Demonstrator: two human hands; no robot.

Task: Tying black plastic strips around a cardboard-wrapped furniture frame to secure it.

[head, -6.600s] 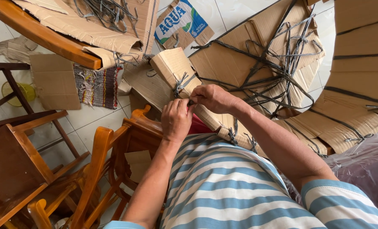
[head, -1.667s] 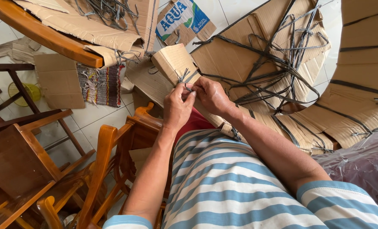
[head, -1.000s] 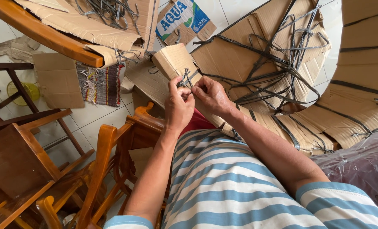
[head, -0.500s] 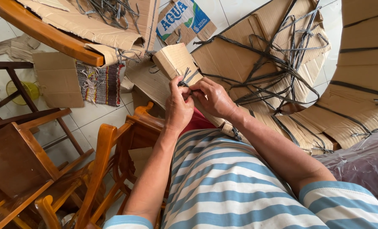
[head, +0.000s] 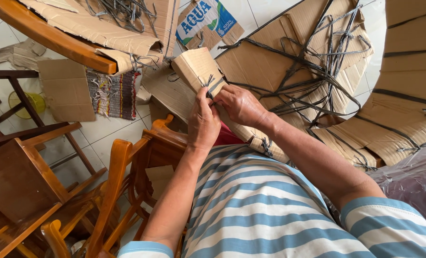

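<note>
In the head view, a narrow cardboard-wrapped bundle (head: 198,71) is held up in front of the striped shirt (head: 265,210), tilted toward the cardboard sheets (head: 289,43) on the floor. The dark plastic strap (head: 212,86) across it is pinched by the fingers of the left hand (head: 203,119) and of the right hand (head: 241,104), both closed on its knot. Compared with a few seconds earlier, both hands have been drawn closer together at the knot, which suggests it is being tightened. Loose straps (head: 318,71) lie beyond; wooden chairs (head: 41,181) stand at the left.
</note>
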